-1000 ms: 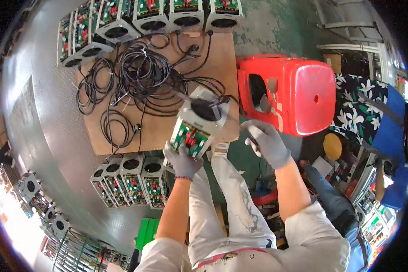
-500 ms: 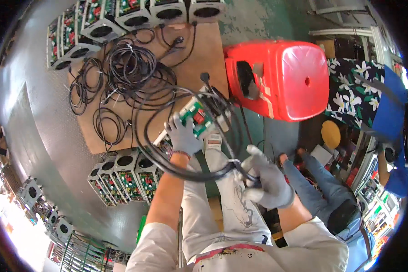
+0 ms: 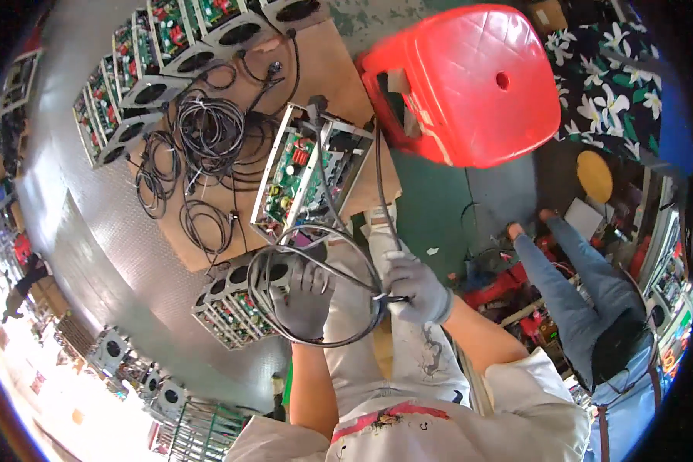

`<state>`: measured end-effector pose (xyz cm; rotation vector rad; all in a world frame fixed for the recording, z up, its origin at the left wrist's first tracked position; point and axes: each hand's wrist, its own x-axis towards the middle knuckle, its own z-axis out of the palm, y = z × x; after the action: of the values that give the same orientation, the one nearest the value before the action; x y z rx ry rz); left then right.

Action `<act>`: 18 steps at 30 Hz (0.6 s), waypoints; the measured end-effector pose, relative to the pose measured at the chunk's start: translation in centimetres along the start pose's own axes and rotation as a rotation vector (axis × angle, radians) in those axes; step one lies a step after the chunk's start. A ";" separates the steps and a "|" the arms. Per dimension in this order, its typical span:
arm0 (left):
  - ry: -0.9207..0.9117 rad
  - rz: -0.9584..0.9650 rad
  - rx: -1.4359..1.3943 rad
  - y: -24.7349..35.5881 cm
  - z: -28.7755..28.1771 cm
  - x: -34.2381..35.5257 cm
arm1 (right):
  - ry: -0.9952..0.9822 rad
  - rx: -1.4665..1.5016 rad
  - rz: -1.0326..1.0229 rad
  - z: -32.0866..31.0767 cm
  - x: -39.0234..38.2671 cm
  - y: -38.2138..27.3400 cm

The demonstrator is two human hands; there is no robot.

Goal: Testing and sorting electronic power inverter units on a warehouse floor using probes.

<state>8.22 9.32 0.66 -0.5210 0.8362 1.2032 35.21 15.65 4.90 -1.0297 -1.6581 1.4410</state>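
A loop of black cable (image 3: 378,311) hangs in front of my legs, with a pale tie around its right side. My right hand (image 3: 417,289), in a grey glove, is closed on the cable beside that tie. My left hand (image 3: 303,302), also gloved, lies against the left part of the loop, fingers extended and slightly apart. Beyond my hands, an open-framed electronic unit (image 3: 291,179) with green circuit boards rests tilted on the brown board. A black plug (image 3: 316,105) sits at its far end, and cable strands run over the unit toward my hands.
Coiled black cables (image 3: 210,132) lie on the brown cardboard-like sheet (image 3: 327,61). Rows of similar units (image 3: 150,94) stand behind it, and more (image 3: 235,312) at the near left. A red plastic stool (image 3: 485,92) stands at the right. Another person's legs (image 3: 574,285) extend at the right.
Both hands have drawn nearer to my body. The left hand has come off the electronic unit onto the cable loop. The unit now shows farther left, fully in view; the whole view has shifted.
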 end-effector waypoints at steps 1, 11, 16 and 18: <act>0.016 0.010 0.026 0.5 -0.3 -0.3 | -0.023 -0.031 -0.010 0.0 -1.4 0.8; 0.005 -0.106 0.773 -1.6 0.6 -5.1 | -0.363 -0.847 0.209 0.2 -10.1 9.8; -0.213 0.169 1.926 -11.5 1.4 -3.2 | 0.654 1.104 1.045 4.8 -8.1 4.4; -0.907 -0.209 2.675 -11.7 2.8 -2.2 | 0.619 1.104 1.030 5.7 -7.8 3.8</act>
<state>19.87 6.52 3.20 1.8793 0.7830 -0.5983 34.02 6.37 0.31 -1.4144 0.2975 1.9305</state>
